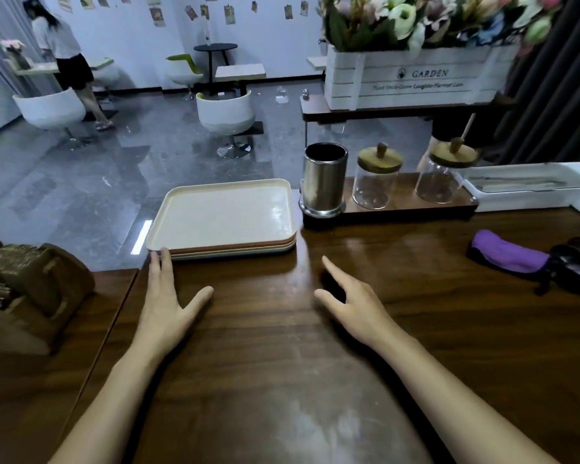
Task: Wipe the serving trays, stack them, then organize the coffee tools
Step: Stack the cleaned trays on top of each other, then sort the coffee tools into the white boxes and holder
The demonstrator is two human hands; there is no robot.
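1. The trays (221,219) were already stacked at the far left of the bench (282,346), a cream one on top with brownish and pale ones under it; the stack's far edge sat right at the bench's edge.
2. The left hand (164,296) lay flat with straight fingers and the thumb out to the side; its fingertips were up against the near left corner of the stack, gripping nothing.
3. The right hand (352,303) was over the bare wood, well apart from the stack; fingers spread and relaxed, nothing in it.
4. Just right of the stack stood a metal canister (323,180) on a dark wooden base (399,212); two glass jars (375,182) with wooden lids shared that base.
5. Further right sat a white container (529,185); what's inside was too blurry to tell.
6. A purple cloth (506,252) lay bunched near the right edge, beside something dark.
7. Behind it all was a white flower box (416,78) marked GARDEN.
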